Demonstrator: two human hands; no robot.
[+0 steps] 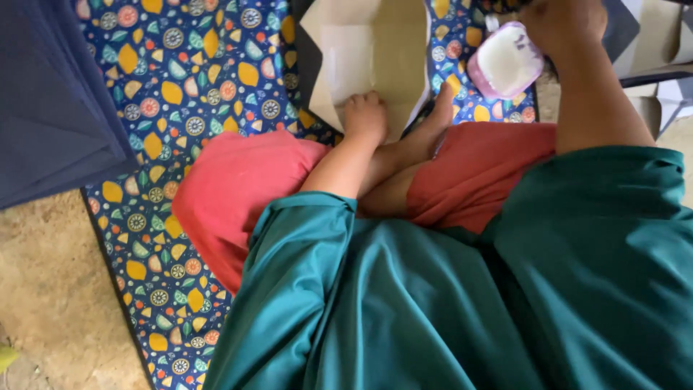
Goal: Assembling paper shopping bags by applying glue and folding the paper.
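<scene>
Fabric (50,101) in dark navy lies in folded layers at the far left, over the edge of a patterned mat (188,79). The mat is deep blue, printed with yellow leaves, orange circles and pale wheels, and it is spread on a bare earth floor (50,289) that shows at the lower left.

Further right, the person sits cross-legged on the mat in red trousers and a teal top. The left hand (364,115) is closed into a loose fist, knuckles down, pressing on the near edge of a paper bag (368,50). Whether anything is inside that fist cannot be told. The bag is tan with a paler panel, lies flat on the mat just beyond the knees, and has dark folded sides at its left and lower edges. Nothing of its inside can be seen. A bare foot (433,126) sticks out just right of the fist and touches the bag's lower right corner.

To the right again, a small pink tub (505,61) stands on the mat, tilted a little toward the camera and full of thick white paste. The right hand (563,22) hovers at its upper right rim, fingers curled down; the top of the picture cuts it off, so its grip cannot be made out. More flat tan and navy bags (660,50) lie at the far right.
</scene>
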